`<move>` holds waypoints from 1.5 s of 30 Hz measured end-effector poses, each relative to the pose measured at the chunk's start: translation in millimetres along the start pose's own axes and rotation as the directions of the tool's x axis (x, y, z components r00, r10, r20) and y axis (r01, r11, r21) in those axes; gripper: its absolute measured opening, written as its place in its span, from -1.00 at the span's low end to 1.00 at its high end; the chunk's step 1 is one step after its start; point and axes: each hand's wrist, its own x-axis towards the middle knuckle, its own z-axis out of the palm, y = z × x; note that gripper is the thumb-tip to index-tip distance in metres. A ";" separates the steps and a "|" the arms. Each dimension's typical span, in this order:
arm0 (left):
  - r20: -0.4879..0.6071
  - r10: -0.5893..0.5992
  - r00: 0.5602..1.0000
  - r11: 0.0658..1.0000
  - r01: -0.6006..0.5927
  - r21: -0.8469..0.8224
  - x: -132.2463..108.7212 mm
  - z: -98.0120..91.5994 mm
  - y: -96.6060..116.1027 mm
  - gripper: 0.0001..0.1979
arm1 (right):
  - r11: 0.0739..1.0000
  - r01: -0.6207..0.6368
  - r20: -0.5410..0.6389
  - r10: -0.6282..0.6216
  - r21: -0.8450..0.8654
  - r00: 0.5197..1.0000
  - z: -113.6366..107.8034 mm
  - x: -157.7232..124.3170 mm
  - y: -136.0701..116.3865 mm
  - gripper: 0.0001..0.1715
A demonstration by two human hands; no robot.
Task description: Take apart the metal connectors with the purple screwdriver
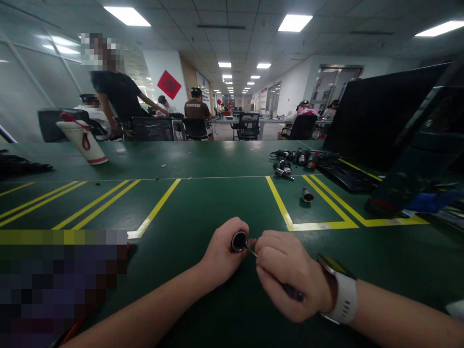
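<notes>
My left hand is closed round a small black cylindrical part with a round opening facing up, held just above the green table. My right hand, with a white watch on the wrist, pinches a thin tool with a dark handle. The tool's metal tip touches the rim of the cylindrical part. Both hands sit near the table's front middle.
A loose small cylinder lies inside yellow floor-style markings to the right. Several dark parts lie further back. A black monitor and keyboard stand at the right. A white cup leans at the far left. People work in the background.
</notes>
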 end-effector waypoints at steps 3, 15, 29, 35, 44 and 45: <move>0.004 0.004 1.000 1.000 -0.004 0.025 -0.1 -0.3 0.7 -0.87 | 0.997 0.047 0.046 -0.044 -0.056 0.998 0.8 -1.5 -0.2 -0.82; 0.011 -0.024 1.000 0.996 0.025 -0.082 -2.2 1.0 -3.1 -0.87 | 0.991 -0.101 -0.067 0.107 0.090 0.992 -8.2 5.1 -1.1 -0.82; 0.052 -0.062 0.997 0.993 0.066 -0.095 -2.8 0.0 -1.8 -0.85 | 0.907 -0.315 -0.168 0.370 0.280 0.914 -6.6 4.3 1.3 -0.84; 0.054 -0.061 0.997 0.995 0.065 -0.078 -3.7 0.4 -1.2 -0.86 | 0.930 -0.279 -0.170 0.323 0.241 0.931 -8.0 5.7 0.3 -0.83; 0.073 -0.043 0.996 0.997 0.047 -0.054 -3.8 0.9 -2.1 -0.86 | 0.948 -0.252 -0.118 0.277 0.193 0.954 -9.1 6.5 -2.6 -0.84; 0.076 -0.041 0.996 0.998 0.045 -0.046 -3.9 0.9 -2.4 -0.86 | 0.950 -0.255 -0.108 0.276 0.178 0.955 -9.1 7.1 -2.8 -0.83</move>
